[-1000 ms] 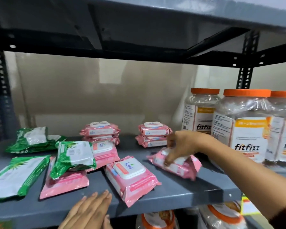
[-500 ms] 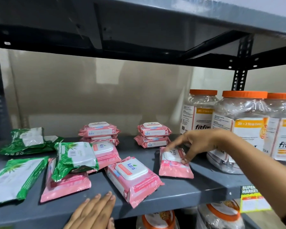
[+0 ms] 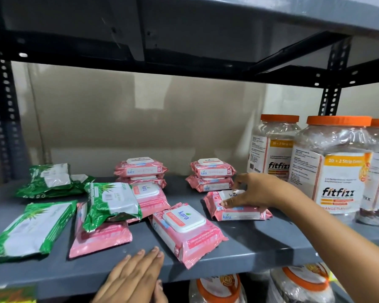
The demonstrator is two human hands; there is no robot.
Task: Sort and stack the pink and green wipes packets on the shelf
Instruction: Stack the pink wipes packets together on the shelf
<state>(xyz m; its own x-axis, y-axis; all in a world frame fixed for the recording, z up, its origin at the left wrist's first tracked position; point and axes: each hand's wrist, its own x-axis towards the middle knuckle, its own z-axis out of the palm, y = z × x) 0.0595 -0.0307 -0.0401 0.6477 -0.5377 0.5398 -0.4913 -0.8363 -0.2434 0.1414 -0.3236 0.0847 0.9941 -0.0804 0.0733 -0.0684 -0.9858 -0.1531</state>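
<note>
The right hand [image 3: 247,191] lies on a pink packet [image 3: 236,207] at the right part of the shelf [image 3: 260,243], just near of the right pink stack [image 3: 211,174]. Its fingers curve over the lid and the left end of the packet, so it holds the packet from above, but the packet lies flat on the shelf and is not lifted. The left hand [image 3: 136,278] rests flat and empty on the near edge of the shelf, fingers together.

The task's things are spread out. Two small pink stacks stand at the far side, the left pink stack [image 3: 140,171] and the right one. A loose pink packet [image 3: 187,231] lies at an angle near the shelf edge, and more pink ones lie partly under a green packet [image 3: 112,203]. Two other green packets [image 3: 31,228] lie at the left.

I think the next step is to put the held packet on the right stack. The risks: the soft wrapper can slip from a top grip, and a packet set down not centred can push the stack over. The forearm passes close to the jars [image 3: 330,165], so a wide move can knock them. The loose packet's corner reaches the edge, so a touch by the left hand may drop it.
</note>
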